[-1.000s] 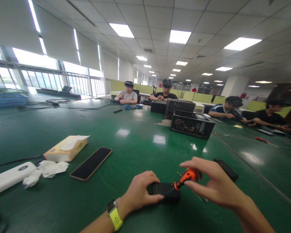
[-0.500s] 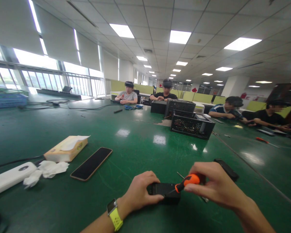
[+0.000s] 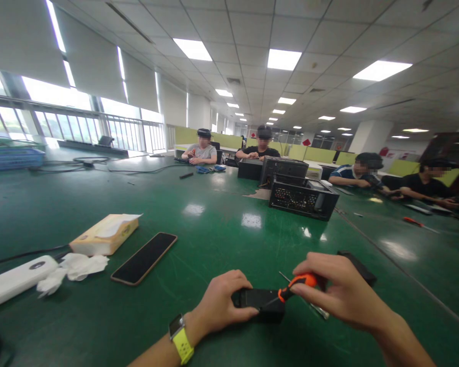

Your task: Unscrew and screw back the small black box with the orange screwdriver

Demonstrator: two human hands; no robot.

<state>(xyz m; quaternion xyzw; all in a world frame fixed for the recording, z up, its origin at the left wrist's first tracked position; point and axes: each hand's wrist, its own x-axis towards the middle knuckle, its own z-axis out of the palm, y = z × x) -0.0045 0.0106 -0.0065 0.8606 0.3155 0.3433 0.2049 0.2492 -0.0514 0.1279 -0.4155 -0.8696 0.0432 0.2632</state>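
Note:
A small black box-shaped device [image 3: 270, 311] lies on the green table near its front edge. My left hand [image 3: 224, 300], with a yellow-strapped watch at the wrist, grips its left end between thumb and fingers. In my right hand [image 3: 332, 285] is an orange-and-black screwdriver [image 3: 299, 285], held by the handle and tilted. Its thin shaft reaches down left to the top of the device, close to my left thumb; what the tip meets is too small to see. A metal rod [image 3: 318, 310] lies partly hidden under my right hand. Beyond that hand rests a black elongated object [image 3: 357, 267].
A phone [image 3: 144, 258], a tissue pack [image 3: 105, 234], crumpled tissues [image 3: 78, 266] and a white power strip-like object [image 3: 21, 280] lie to the left. Black computer cases [image 3: 304, 199] stand farther back. Another orange screwdriver [image 3: 413, 221] lies at right. Several people sit around the table.
My right hand has shifted slightly on the screwdriver handle, with the fingers raised and the handle tilted a little differently. My left hand and the black device stay in place.

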